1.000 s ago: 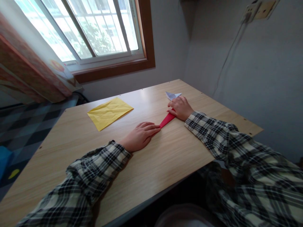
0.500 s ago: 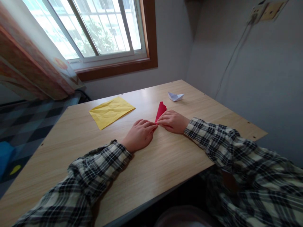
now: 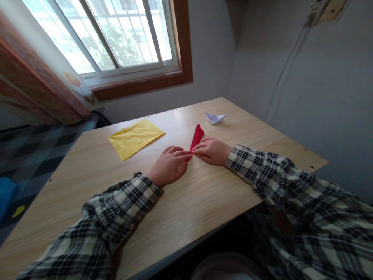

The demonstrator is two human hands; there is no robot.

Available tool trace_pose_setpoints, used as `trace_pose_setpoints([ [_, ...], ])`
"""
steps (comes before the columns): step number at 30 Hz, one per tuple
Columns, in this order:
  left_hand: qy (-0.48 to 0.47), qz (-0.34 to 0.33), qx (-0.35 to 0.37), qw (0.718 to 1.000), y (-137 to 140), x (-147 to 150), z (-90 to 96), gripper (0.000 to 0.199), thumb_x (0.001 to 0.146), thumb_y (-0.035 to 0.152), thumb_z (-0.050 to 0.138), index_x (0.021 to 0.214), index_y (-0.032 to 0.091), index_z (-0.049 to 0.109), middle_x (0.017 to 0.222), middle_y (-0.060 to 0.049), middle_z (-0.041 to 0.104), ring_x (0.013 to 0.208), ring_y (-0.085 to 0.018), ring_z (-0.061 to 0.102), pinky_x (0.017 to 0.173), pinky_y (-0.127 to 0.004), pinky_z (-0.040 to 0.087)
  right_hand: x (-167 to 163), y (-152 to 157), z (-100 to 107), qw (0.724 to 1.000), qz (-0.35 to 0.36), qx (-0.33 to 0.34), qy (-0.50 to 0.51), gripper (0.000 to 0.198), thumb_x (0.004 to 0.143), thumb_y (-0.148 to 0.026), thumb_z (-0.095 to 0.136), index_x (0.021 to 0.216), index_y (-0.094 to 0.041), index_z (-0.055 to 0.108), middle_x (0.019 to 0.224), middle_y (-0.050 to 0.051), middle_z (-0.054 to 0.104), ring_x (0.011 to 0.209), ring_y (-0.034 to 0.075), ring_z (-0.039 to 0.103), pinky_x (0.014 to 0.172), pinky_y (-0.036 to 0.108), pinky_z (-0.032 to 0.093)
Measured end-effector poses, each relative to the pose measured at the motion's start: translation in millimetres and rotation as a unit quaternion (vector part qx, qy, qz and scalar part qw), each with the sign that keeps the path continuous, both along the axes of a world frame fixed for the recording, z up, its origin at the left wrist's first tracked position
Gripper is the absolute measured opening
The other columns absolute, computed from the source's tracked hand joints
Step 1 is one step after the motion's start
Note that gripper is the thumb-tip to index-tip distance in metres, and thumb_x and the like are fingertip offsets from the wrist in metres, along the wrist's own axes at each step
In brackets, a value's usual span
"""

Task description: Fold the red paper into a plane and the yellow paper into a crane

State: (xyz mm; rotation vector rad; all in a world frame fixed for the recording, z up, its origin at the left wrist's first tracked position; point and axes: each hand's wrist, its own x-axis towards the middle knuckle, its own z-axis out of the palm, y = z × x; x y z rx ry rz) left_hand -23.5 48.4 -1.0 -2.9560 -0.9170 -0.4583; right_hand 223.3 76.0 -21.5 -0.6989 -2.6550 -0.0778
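A folded piece of red paper (image 3: 197,135) lies on the wooden table, its narrow wedge shape pointing away from me. My left hand (image 3: 170,165) presses its fingertips on the near end of the paper from the left. From the right, my right hand (image 3: 212,150) has its fingers closed together on the same near part, the fingertips of both hands almost touching. The hands cover some of the paper's lower end, so its folds there are hidden.
A creased yellow sheet (image 3: 136,139) lies at the back left of the table (image 3: 186,217). Behind the red paper, to the right, sits a small white paper boat (image 3: 215,118). A checked surface (image 3: 35,155) with a blue object (image 3: 6,194) is left of the table.
The view has shifted slightly. Both hands stay at the near end of the red paper, with only tiny finger movements.
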Motion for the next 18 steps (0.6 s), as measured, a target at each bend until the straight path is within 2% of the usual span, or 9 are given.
trace_pose_setpoints([
  [8,-0.003,-0.013,-0.011,1.0,1,0,-0.3,0.036,0.096,0.026,0.048,0.126,0.022,0.067,0.128,-0.005,0.07,0.115,-0.026,0.059,0.103,-0.049,0.044,0,0,0,1.0,-0.012,0.0,-0.001,0.03,0.099,-0.022,0.047,0.115,-0.019,0.072,0.118,0.006,0.075,0.105,0.022,0.067,0.1,0.043,0.04],
  [18,-0.005,-0.02,-0.021,1.0,2,-1,-0.6,0.036,0.097,0.026,0.046,0.127,0.022,0.066,0.129,-0.006,0.069,0.117,-0.026,0.059,0.105,-0.049,0.043,9,11,-3,0.996,-0.082,-0.031,-0.005,0.031,0.097,-0.02,0.05,0.121,-0.02,0.071,0.126,0.008,0.071,0.112,0.022,0.066,0.102,0.044,0.04],
])
